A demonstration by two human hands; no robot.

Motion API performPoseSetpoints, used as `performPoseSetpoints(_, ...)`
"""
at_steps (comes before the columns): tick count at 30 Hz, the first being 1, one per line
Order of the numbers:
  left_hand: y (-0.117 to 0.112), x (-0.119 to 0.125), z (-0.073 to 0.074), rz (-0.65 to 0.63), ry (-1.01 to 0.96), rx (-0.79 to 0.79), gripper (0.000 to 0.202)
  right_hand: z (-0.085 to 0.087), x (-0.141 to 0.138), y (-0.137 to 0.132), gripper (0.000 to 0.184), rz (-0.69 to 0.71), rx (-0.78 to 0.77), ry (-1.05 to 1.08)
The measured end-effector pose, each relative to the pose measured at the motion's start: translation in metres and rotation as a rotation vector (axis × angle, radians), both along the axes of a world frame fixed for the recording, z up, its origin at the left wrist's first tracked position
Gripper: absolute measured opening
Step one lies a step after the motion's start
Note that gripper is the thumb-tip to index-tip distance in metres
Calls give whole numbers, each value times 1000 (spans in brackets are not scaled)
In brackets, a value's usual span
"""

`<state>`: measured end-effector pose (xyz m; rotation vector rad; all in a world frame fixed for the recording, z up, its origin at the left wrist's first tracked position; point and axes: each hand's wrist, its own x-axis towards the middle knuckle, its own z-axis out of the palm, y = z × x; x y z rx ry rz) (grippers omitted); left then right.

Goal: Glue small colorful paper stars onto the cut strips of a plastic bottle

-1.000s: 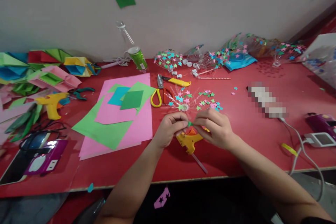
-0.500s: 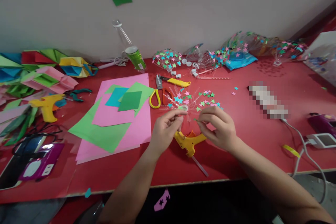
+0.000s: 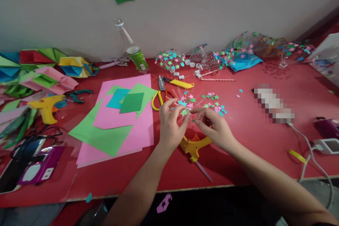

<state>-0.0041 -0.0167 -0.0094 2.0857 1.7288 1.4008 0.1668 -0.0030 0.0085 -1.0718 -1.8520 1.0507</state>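
Left first: the left hand (image 3: 171,123), forearm slanting up from below, sets its thumb and fingers apart beside the starred clear strips (image 3: 182,102) on the bench (image 3: 243,123); whether it grips 1, I cannot tell. Steadying a strip there should help. Just right of the strips, the right hand (image 3: 213,125) pinches a small green piece (image 3: 193,120), wrist angled inward; holding only its edge should help, with both hands clear of the yellow glue gun (image 3: 194,147) below.
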Motion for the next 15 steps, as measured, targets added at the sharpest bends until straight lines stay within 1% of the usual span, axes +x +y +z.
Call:
performPoseSetpoints(5, -2, 0, 1, -23, -110, -57, 16, -1, -2, 0, 9, -8, -28, 3)
performPoseSetpoints(10, -3, 0, 3, -42, -103, -79, 15, -2, -2, 1, 8, 3, -77, 43)
performPoseSetpoints(15, -3, 0, 5, -74, -94, -81, 17, -2, -3, 2, 8, 18, -83, 63)
